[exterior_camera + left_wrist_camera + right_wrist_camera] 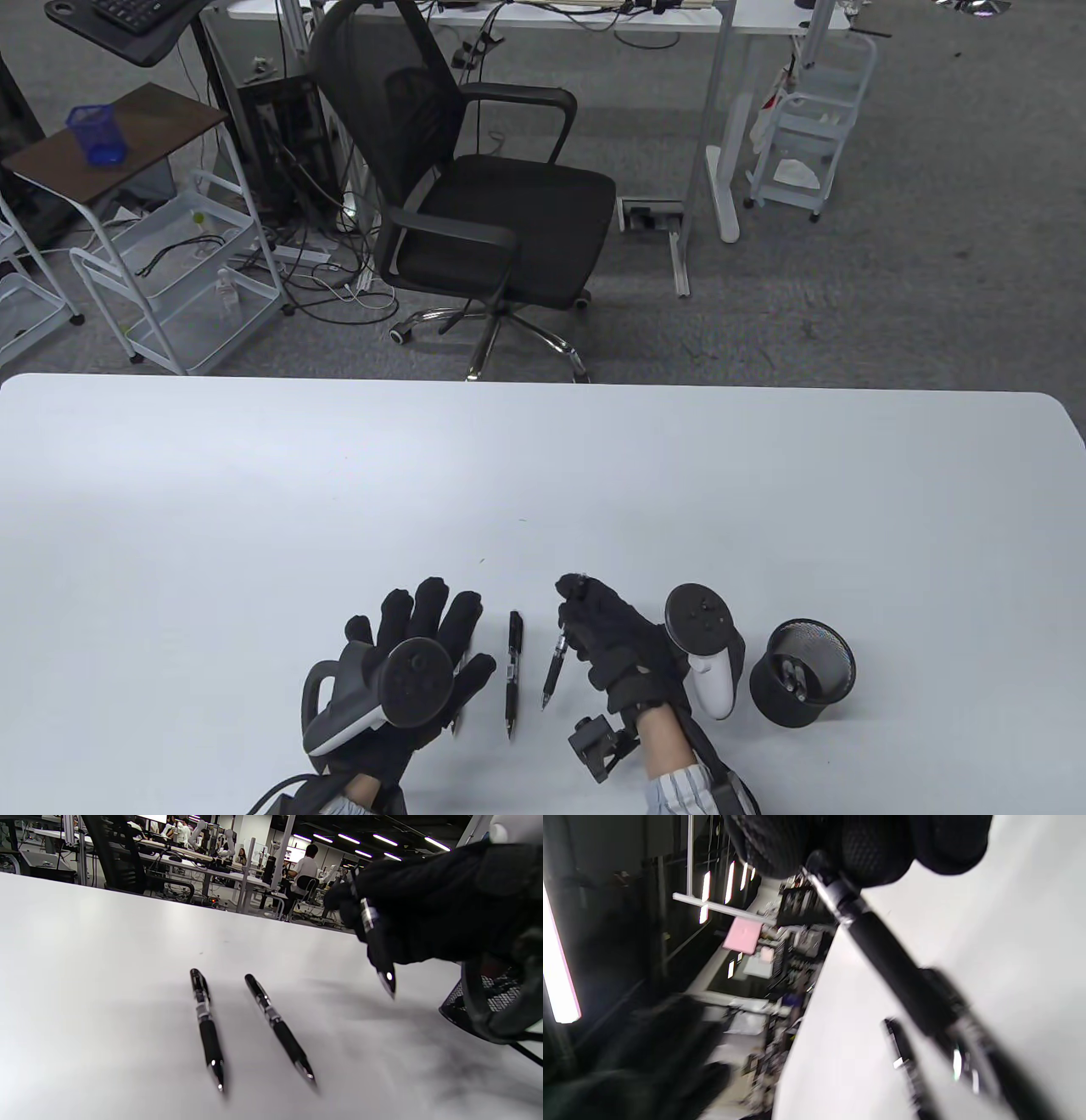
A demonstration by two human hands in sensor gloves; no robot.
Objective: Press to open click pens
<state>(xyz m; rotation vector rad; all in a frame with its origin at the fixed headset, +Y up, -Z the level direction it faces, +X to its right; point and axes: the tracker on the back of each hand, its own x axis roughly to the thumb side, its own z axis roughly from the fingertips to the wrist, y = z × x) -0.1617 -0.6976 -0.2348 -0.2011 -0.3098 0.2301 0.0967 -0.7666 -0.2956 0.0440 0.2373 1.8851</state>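
— Pens first, going left to right: one lies half hidden under our left hand (399, 671), whose fingers are spread flat and grip nothing. Just to its right a second pen (512, 671) lies alone on the table (254, 509). Then comes the held pen (556, 666), tip toward the near edge, clamped in our right hand (615, 641) with fingers curled round the barrel.

— What might go wrong for us?

— We'd judge the thumb could slip off the button end (we cannot see it under the glove), and the pen would slide through the grip or drop tip-first. Lowering it carelessly could also knock the lone pen, which lies near and would roll easily.

— And room?

— Far from us the table is wide and bare. At our right the mesh cup (802, 671) stands close by the right hand, with more pens inside, so a wide swing that way risks tipping it. The near edge is close beneath both wrists.
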